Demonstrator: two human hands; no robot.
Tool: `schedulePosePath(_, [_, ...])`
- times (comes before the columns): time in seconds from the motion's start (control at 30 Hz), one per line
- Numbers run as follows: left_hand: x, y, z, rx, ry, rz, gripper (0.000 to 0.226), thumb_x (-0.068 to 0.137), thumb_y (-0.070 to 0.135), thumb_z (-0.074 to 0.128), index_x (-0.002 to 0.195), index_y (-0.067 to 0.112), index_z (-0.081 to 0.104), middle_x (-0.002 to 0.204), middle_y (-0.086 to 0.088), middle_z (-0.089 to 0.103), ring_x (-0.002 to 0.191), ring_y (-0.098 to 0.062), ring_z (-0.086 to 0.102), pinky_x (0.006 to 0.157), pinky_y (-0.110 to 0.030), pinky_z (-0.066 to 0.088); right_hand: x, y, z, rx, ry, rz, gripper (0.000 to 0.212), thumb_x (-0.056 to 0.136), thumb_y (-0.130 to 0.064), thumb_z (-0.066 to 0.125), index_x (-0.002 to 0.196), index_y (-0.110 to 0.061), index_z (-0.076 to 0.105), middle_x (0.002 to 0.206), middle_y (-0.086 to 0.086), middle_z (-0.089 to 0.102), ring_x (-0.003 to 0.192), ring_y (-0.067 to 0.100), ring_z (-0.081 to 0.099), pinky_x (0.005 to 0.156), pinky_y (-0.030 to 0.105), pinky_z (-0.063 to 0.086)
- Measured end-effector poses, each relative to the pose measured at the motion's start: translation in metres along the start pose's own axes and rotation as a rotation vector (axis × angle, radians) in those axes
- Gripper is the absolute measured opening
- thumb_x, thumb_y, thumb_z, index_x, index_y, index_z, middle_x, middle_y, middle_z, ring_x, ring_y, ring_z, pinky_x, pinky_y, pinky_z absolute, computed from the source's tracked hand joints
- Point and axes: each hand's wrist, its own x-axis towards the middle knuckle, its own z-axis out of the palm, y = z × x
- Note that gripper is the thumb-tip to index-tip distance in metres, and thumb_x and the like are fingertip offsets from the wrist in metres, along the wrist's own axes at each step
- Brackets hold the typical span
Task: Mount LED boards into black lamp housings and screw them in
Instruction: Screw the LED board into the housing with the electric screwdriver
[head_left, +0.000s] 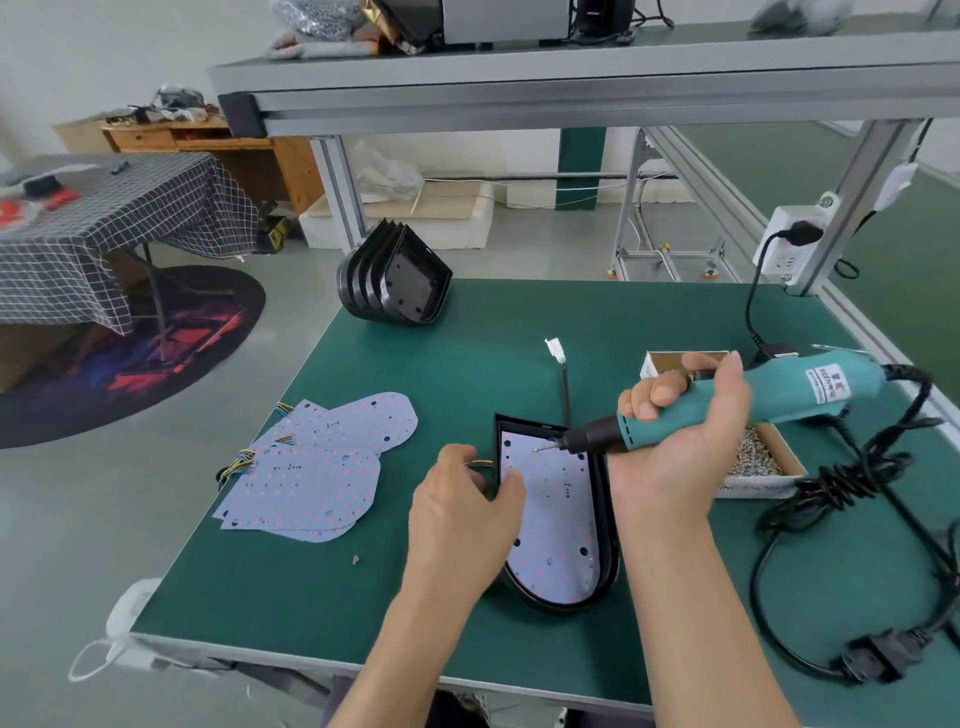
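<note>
Near the mat's front edge, the right hand (680, 436) grips the electric screwdriver (727, 410) tilted over the LED board (553, 519) in the black housing (609, 525), which the left hand (462, 514) steadies with curled fingers; the angled bit could skid off the screw.

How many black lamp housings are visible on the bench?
5, possibly more: one housing lies between the hands with an LED board in it; a nested stack at the bench's far edge shows about four, though some may be hidden.
</note>
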Motion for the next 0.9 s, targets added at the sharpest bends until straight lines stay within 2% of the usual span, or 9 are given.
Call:
schedulePosePath(0.07, [0.009,0.004,0.006,0.095,-0.097,-0.029,0.045,0.092,0.046,0.063,0.123,0.015,0.055,0.1,0.005,0.063,0.103,-0.024,0.062,0.09,-0.038,0.051,0.005,0.006,0.007,0.167,-0.022,0.087,0.023,0.105,-0.035,0.052,0.088,-0.021,0.058,0.059,-0.003,0.046,0.05,0.015,0.04,0.053,0.027,0.038])
schedulePosePath(0.17, [0.02,0.003,0.014,0.099,-0.177,-0.072,0.036,0.092,0.045,0.062,0.098,0.01,0.056,0.098,-0.005,0.062,0.086,-0.025,0.064,0.075,-0.038,0.057,0.009,0.017,0.015,0.111,0.001,0.104,0.025,0.105,-0.032,0.053,0.085,-0.018,0.06,0.057,0.0,0.045,0.048,0.016,0.039,0.053,0.028,0.034])
schedulePosePath(0.23, [0.025,0.001,0.018,0.051,-0.188,-0.083,0.034,0.092,0.042,0.064,0.097,0.009,0.058,0.101,-0.008,0.064,0.075,-0.021,0.063,0.064,-0.032,0.055,0.009,0.025,0.013,0.114,-0.012,0.092,0.025,0.105,-0.03,0.054,0.084,-0.017,0.06,0.056,0.002,0.045,0.048,0.017,0.038,0.053,0.028,0.032])
schedulePosePath(0.3, [0.027,-0.001,0.02,0.027,-0.178,-0.081,0.032,0.092,0.041,0.067,0.096,0.01,0.059,0.1,-0.006,0.067,0.068,-0.017,0.061,0.055,-0.027,0.047,0.009,0.028,0.013,0.09,-0.011,0.08,0.023,0.102,-0.03,0.056,0.085,-0.015,0.06,0.055,0.003,0.045,0.047,0.018,0.037,0.052,0.027,0.032])
schedulePosePath(0.57, [0.029,-0.001,0.021,0.068,-0.135,-0.065,0.036,0.089,0.042,0.071,0.089,0.007,0.059,0.086,-0.006,0.066,0.06,-0.017,0.056,0.056,-0.03,0.045,0.012,0.035,0.015,0.039,-0.046,0.039,0.023,0.097,-0.032,0.061,0.085,-0.012,0.061,0.053,0.005,0.047,0.044,0.02,0.039,0.05,0.028,0.036])
schedulePosePath(0.8, [0.025,0.002,0.021,0.086,-0.1,-0.051,0.041,0.09,0.043,0.07,0.078,0.012,0.045,0.081,-0.005,0.054,0.071,-0.027,0.049,0.062,-0.034,0.039,0.011,0.037,0.016,0.026,-0.09,0.03,0.024,0.094,-0.034,0.063,0.085,-0.013,0.062,0.052,0.005,0.049,0.041,0.02,0.041,0.05,0.029,0.036])
schedulePosePath(0.9, [0.022,0.003,0.02,0.082,-0.079,-0.029,0.043,0.09,0.041,0.07,0.075,0.012,0.042,0.074,-0.003,0.051,0.07,-0.031,0.056,0.062,-0.038,0.049,0.01,0.036,0.019,0.03,-0.102,0.024,0.024,0.09,-0.037,0.066,0.083,-0.014,0.063,0.053,0.006,0.049,0.041,0.02,0.041,0.05,0.028,0.036])
